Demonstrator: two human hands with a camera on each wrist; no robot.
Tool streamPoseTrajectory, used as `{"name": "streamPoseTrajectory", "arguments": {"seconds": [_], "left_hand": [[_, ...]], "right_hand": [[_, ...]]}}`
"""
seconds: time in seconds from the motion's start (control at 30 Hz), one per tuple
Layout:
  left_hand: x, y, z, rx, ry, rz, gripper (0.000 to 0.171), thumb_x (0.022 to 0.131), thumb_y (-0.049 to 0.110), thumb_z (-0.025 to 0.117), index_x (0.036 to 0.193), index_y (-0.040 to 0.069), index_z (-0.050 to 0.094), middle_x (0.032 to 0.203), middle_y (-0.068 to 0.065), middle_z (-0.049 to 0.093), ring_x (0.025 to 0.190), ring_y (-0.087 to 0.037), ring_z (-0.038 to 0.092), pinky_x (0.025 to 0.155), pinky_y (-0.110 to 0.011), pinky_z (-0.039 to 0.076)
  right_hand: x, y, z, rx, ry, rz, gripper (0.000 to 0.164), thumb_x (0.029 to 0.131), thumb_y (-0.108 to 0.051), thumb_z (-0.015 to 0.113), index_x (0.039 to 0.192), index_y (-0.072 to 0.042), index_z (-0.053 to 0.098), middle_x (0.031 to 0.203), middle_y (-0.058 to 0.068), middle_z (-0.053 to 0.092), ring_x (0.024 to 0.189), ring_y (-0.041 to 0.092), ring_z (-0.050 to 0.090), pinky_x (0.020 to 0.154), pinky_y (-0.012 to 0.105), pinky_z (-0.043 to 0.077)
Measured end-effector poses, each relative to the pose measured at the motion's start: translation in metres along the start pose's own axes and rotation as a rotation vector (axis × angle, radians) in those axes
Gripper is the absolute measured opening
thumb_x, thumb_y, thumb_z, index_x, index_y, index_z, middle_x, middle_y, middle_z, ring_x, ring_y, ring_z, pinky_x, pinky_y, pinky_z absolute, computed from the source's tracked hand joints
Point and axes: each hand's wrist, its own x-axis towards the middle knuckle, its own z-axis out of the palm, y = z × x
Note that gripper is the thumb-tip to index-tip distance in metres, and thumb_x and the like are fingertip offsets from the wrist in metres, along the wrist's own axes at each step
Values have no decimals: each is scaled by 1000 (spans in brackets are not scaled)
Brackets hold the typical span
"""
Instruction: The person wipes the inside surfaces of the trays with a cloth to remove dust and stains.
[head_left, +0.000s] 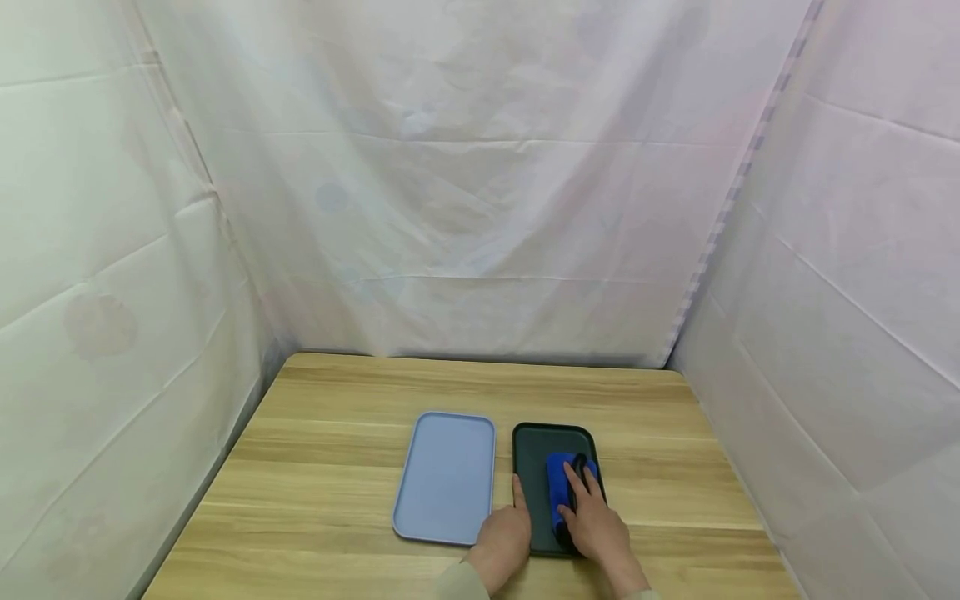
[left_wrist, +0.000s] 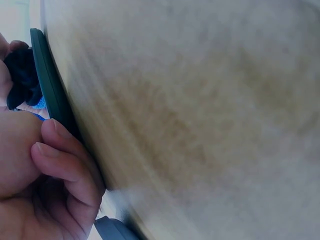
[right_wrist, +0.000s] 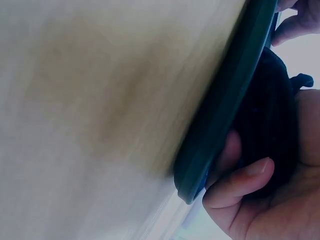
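A dark green tray (head_left: 536, 450) lies on the wooden table, a blue cleaning pad (head_left: 557, 473) with a black top on its right part. My right hand (head_left: 596, 521) grips the pad from above, fingers spread over it and thumb on its left side. In the right wrist view the pad's black top (right_wrist: 267, 120) bulges against the palm. My left hand (head_left: 504, 533) holds the tray's left edge, one digit stretched along the rim. The left wrist view shows its other fingers (left_wrist: 67, 167) curled beside the tray's side (left_wrist: 52, 85). Their exact contact with the tray is partly hidden.
A light blue tray (head_left: 450, 475) lies left of the dark green one, close to my left hand. Both trays rest on the wooden table (head_left: 315, 467). White cloth sheets (head_left: 480, 208) hang behind the table and along both sides.
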Motion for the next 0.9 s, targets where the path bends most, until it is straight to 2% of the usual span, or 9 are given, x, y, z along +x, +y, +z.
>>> {"name": "streamPoseTrajectory", "arguments": {"seconds": [0.1, 0.33, 0.43, 0.6, 0.9], "left_hand": [[0, 0, 0, 19, 2, 9, 83, 86, 13, 70, 152, 0, 22, 60, -7, 60, 46, -14, 53, 46, -30, 47], [1, -1, 1, 33, 10, 21, 83, 85, 14, 70, 152, -1, 22, 63, -7, 61, 48, -13, 54, 47, -29, 48], [0, -1, 1, 33, 19, 28, 83, 85, 13, 70, 152, -1, 23, 62, -6, 60, 47, -13, 53, 46, -29, 47], [0, -2, 1, 24, 8, 27, 82, 86, 12, 69, 152, -1, 22, 60, -6, 58, 46, -12, 52, 46, -29, 46], [1, -2, 1, 19, -1, 21, 82, 86, 11, 68, 153, 0, 21, 59, -6, 58, 46, -13, 51, 46, -30, 46]], "right_hand": [[6, 0, 0, 3, 9, 2, 71, 92, -34, 63, 153, -32, 27, 158, 19, 24, 90, 38, 67, 59, 48, 49], [20, 2, 1, 19, 8, 0, 72, 93, -34, 63, 154, -33, 24, 159, 19, 21, 76, 29, 65, 51, 40, 44], [25, 1, -1, 24, 3, 1, 72, 93, -34, 62, 154, -32, 24, 159, 19, 20, 73, 28, 63, 52, 40, 43], [33, -1, -3, 16, -3, 2, 71, 93, -33, 62, 154, -29, 25, 159, 20, 20, 82, 33, 65, 57, 45, 47], [42, -3, -7, 13, 9, -10, 71, 94, -33, 62, 154, -30, 25, 159, 19, 22, 83, 34, 65, 57, 45, 47]]}}
